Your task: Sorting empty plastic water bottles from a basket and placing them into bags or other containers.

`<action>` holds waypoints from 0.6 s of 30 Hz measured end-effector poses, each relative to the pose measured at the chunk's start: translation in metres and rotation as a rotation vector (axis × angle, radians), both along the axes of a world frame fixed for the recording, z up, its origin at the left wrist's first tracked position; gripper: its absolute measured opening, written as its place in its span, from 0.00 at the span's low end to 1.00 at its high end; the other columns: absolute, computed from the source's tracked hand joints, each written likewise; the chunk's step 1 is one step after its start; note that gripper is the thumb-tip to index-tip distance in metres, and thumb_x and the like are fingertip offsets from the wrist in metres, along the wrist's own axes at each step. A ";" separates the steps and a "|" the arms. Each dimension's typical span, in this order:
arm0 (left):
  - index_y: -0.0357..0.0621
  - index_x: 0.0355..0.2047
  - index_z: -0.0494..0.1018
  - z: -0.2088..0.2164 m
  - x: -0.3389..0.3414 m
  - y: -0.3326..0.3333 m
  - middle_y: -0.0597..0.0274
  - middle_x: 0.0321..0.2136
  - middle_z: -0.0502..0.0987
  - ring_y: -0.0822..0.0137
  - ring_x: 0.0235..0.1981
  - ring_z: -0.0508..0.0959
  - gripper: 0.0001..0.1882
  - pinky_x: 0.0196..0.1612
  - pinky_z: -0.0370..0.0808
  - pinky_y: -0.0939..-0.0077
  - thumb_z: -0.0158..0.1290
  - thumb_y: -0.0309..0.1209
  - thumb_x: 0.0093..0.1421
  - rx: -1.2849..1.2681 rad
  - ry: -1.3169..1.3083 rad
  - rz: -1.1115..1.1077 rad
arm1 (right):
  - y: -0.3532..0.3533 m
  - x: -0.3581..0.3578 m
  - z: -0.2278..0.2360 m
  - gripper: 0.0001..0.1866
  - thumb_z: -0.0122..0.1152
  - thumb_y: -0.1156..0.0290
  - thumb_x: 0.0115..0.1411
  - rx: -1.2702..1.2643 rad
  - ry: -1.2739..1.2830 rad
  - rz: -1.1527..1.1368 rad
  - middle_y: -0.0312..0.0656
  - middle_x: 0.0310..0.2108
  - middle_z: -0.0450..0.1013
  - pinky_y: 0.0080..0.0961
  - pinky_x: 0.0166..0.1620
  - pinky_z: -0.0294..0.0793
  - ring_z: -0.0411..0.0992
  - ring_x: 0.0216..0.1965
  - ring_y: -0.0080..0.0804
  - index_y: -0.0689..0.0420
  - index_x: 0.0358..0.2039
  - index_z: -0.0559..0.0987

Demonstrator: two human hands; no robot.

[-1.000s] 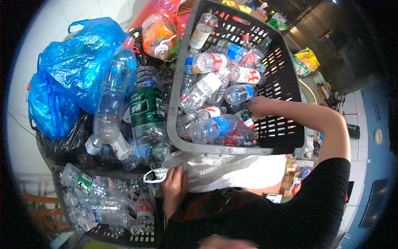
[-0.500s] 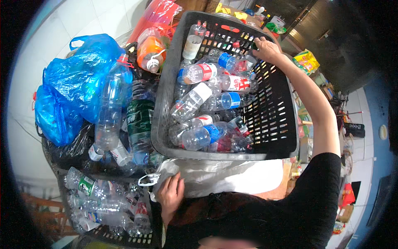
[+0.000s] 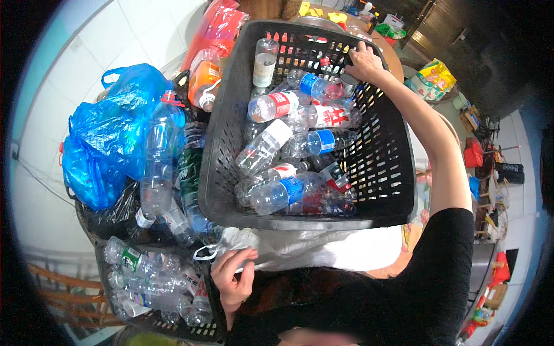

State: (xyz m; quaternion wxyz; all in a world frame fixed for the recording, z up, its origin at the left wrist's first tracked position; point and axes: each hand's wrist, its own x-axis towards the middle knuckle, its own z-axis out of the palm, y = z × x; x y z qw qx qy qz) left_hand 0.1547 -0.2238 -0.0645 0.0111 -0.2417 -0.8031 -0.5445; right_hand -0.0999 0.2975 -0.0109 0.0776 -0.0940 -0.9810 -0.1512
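My right hand [image 3: 363,62] grips the far right corner of a black plastic basket [image 3: 309,224], fingers hooked over its rim. Clear plastic bottles lie loosely inside, among them a red-labelled bottle [image 3: 280,105], a blue-labelled bottle [image 3: 283,192] and a white-capped or white-labelled bottle [image 3: 264,147]. Close to the basket's near left corner, my left hand [image 3: 234,279] is raised with its fingers bent and apart, and I see nothing in it. Just beyond its fingertips lies a white sack [image 3: 323,249] with a looped white tie, partly under the basket.
A second black basket [image 3: 218,311] of clear bottles stands at lower left. Blue plastic bags [image 3: 112,135], a tall clear bottle [image 3: 157,155], a dark green-labelled bottle [image 3: 190,170] and an orange bottle [image 3: 205,81] crowd the left side. A yellow-green package [image 3: 434,81] sits at far right.
The basket has tilted or shifted slightly left, showing more of its left wall, with my right hand still on its rim. My left hand has lifted off the sack's edge and its fingers have bent.
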 end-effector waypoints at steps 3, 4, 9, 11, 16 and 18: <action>0.34 0.41 0.76 0.005 0.003 0.003 0.52 0.29 0.81 0.59 0.29 0.81 0.19 0.37 0.77 0.69 0.48 0.15 0.47 0.061 0.095 -0.027 | 0.013 -0.002 0.003 0.28 0.67 0.57 0.52 -0.015 0.003 0.011 0.56 0.52 0.66 0.46 0.50 0.77 0.73 0.49 0.56 0.61 0.49 0.75; 0.33 0.39 0.77 0.011 0.001 0.004 0.53 0.29 0.81 0.59 0.28 0.82 0.18 0.35 0.78 0.71 0.50 0.16 0.45 0.096 0.157 -0.045 | 0.020 -0.004 0.001 0.28 0.64 0.54 0.53 -0.097 -0.053 0.003 0.59 0.52 0.66 0.44 0.52 0.75 0.72 0.50 0.56 0.62 0.48 0.75; 0.33 0.33 0.77 0.033 0.000 0.017 0.53 0.25 0.81 0.60 0.26 0.80 0.15 0.34 0.77 0.69 0.43 0.19 0.45 0.127 0.313 0.084 | 0.020 -0.005 0.004 0.29 0.59 0.51 0.52 -0.187 -0.136 0.014 0.62 0.50 0.68 0.42 0.53 0.74 0.72 0.51 0.55 0.66 0.42 0.76; 0.33 0.33 0.76 0.043 -0.006 0.022 0.54 0.24 0.80 0.60 0.25 0.79 0.15 0.35 0.76 0.67 0.42 0.21 0.48 0.082 0.389 0.127 | -0.027 0.017 0.033 0.29 0.61 0.53 0.54 -0.100 0.011 0.137 0.59 0.48 0.69 0.43 0.50 0.75 0.73 0.49 0.55 0.65 0.46 0.73; 0.31 0.39 0.75 0.060 -0.021 0.037 0.50 0.30 0.80 0.59 0.31 0.79 0.14 0.39 0.76 0.67 0.48 0.22 0.52 0.173 0.508 0.267 | -0.096 0.094 0.129 0.23 0.60 0.55 0.57 -0.210 0.514 0.497 0.52 0.41 0.70 0.46 0.42 0.76 0.75 0.40 0.55 0.57 0.47 0.73; 0.30 0.48 0.72 0.067 -0.037 0.052 0.45 0.41 0.77 0.53 0.41 0.77 0.22 0.46 0.74 0.65 0.55 0.21 0.50 0.146 0.535 0.276 | -0.121 0.133 0.155 0.20 0.62 0.60 0.57 -0.451 0.573 0.590 0.47 0.37 0.71 0.35 0.40 0.75 0.75 0.36 0.43 0.59 0.46 0.75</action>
